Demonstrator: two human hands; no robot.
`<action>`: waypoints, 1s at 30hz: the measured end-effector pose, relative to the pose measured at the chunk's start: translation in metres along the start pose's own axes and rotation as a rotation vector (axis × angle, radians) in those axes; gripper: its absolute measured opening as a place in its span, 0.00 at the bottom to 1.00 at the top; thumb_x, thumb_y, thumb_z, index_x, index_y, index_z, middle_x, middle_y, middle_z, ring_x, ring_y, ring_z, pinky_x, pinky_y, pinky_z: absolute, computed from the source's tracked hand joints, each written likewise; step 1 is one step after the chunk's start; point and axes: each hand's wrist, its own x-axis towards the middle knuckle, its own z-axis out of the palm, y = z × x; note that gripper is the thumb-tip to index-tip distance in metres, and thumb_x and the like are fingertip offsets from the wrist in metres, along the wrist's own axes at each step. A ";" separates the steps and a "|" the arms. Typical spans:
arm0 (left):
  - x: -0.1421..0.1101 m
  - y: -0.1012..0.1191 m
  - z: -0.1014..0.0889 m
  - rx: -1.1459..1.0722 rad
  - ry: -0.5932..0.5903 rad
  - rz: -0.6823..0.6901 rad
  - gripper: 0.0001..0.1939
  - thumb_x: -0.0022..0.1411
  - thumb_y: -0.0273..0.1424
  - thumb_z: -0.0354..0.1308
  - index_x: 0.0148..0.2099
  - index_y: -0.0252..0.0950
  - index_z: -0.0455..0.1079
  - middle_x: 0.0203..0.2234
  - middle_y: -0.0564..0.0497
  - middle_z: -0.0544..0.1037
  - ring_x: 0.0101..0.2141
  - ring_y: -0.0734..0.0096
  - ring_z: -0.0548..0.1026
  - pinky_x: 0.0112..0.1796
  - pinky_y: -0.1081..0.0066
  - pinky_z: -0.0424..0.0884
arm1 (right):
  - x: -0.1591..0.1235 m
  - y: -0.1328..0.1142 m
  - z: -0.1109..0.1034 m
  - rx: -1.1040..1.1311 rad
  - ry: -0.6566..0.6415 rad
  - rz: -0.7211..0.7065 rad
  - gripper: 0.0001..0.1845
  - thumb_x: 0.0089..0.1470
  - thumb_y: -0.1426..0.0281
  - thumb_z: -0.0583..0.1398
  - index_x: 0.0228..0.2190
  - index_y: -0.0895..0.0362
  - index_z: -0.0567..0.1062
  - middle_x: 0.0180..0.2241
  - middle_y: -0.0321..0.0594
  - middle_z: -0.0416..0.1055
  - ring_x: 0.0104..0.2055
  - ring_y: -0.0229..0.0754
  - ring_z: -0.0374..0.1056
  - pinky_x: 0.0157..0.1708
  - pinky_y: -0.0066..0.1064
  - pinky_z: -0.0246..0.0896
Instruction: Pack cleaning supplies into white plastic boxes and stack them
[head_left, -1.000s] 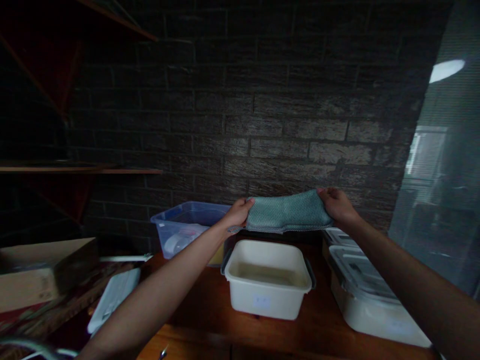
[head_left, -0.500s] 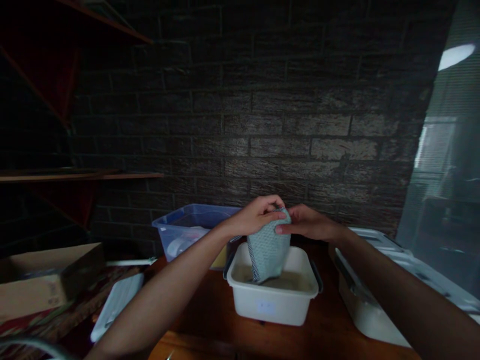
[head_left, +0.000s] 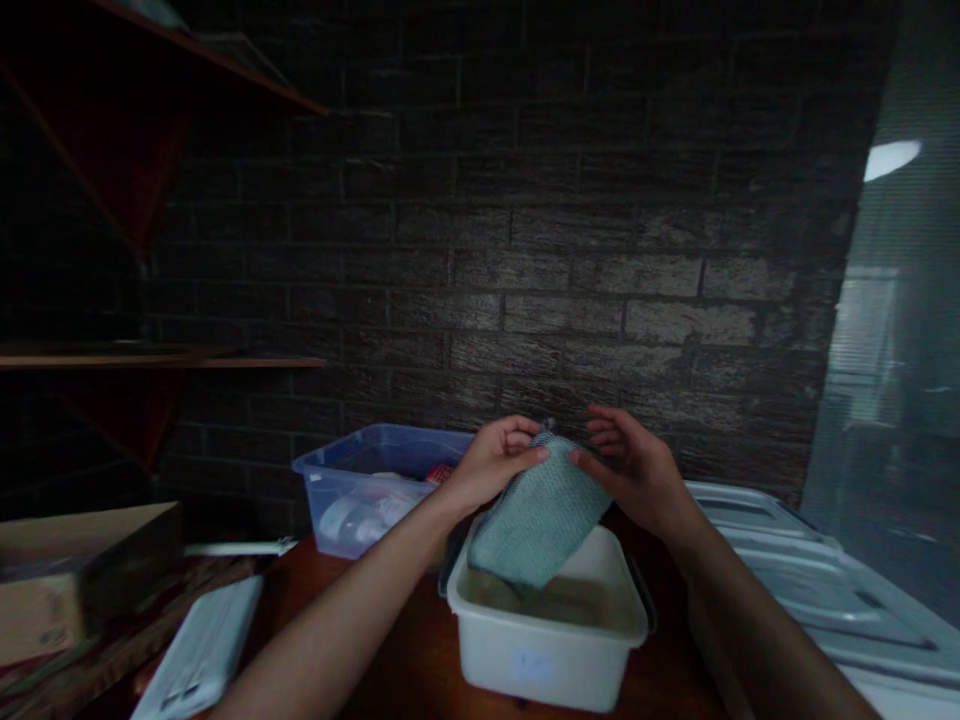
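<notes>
A pale green textured cloth point(head_left: 541, 515) with a dark checked edge hangs tilted over the white tub point(head_left: 544, 655), its lower end reaching down inside the rim. My left hand point(head_left: 499, 455) pinches the cloth's upper left corner between thumb and curled fingers. At the upper right, my right hand point(head_left: 637, 465) has its fingers spread apart, and only the thumb touches the cloth's edge. Some of the tub's inside shows below the cloth, but I cannot make out what lies in it.
Behind on the left sits a blue translucent bin point(head_left: 345, 500) with several items in it. A cardboard box point(head_left: 45, 600) and a pale flat lid-like thing point(head_left: 199, 645) are at the far left. Pale lids point(head_left: 817, 580) lie on the right. A brick wall point(head_left: 525, 250) and shelves point(head_left: 247, 362) stand behind.
The cloth has swung from nearly upright to a slant and shows more of its face. My right hand has loosened and spread its fingers; my left hand still pinches the cloth.
</notes>
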 end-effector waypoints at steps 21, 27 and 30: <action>0.020 -0.033 0.002 -0.128 0.012 -0.134 0.12 0.59 0.39 0.68 0.35 0.35 0.79 0.26 0.51 0.74 0.25 0.75 0.66 0.27 0.73 0.56 | 0.029 0.024 0.031 0.344 -0.283 0.032 0.06 0.57 0.65 0.67 0.33 0.55 0.82 0.40 0.41 0.78 0.44 0.45 0.73 0.45 0.34 0.65; 0.020 -0.035 0.003 -0.164 -0.018 -0.154 0.11 0.59 0.38 0.68 0.37 0.35 0.78 0.26 0.51 0.74 0.26 0.74 0.67 0.29 0.73 0.59 | 0.030 0.031 0.036 0.446 -0.272 0.197 0.07 0.55 0.66 0.67 0.33 0.57 0.80 0.28 0.37 0.77 0.29 0.39 0.68 0.29 0.29 0.60; 0.019 -0.035 0.005 -0.153 0.005 -0.128 0.13 0.63 0.40 0.65 0.38 0.34 0.77 0.29 0.50 0.75 0.29 0.74 0.69 0.30 0.74 0.61 | 0.031 0.031 0.037 0.383 -0.226 0.204 0.08 0.54 0.66 0.66 0.32 0.58 0.80 0.28 0.38 0.76 0.28 0.39 0.67 0.27 0.29 0.58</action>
